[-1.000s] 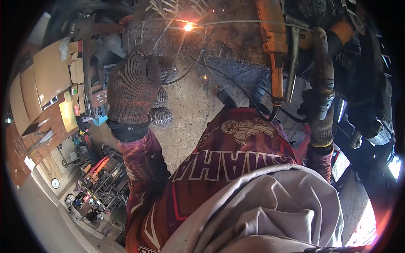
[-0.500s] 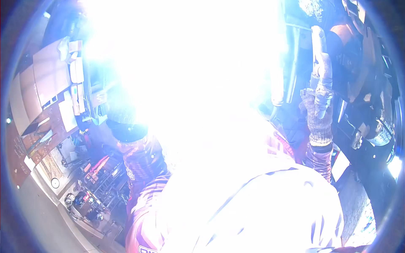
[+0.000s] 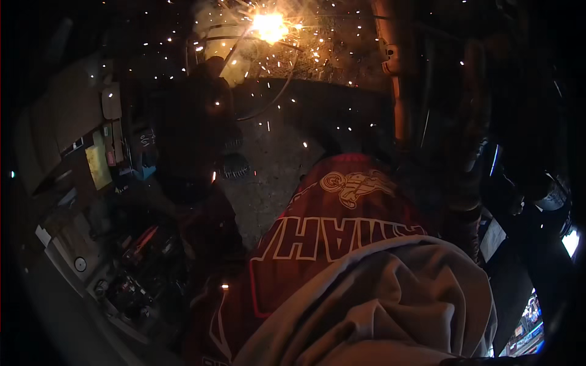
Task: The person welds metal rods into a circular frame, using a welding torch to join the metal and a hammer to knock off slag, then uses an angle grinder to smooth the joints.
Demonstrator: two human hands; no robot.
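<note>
— Head view is dark; where's your left hand (image 3: 204, 119)?
— Upper left of the frame, gloved, raised just below the bright weld arc (image 3: 270, 25), sparks scattering around it. Whether my fingers are closed or spread, I cannot tell.
— And your right hand (image 3: 467, 152)?
— Right of centre, gloved, beside the orange tool (image 3: 400, 91); its grip is too dark to tell. My red jersey (image 3: 329, 238) fills the lower middle

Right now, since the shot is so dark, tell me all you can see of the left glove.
The left glove is a thick knitted work glove, almost a silhouette here. It is raised, back toward the camera, cuff down, fingers curled. Ribbed fingertips catch some light. It sits just below and left of the bright spark burst, with thin wire loops beside it. What it grips cannot be told.
</note>
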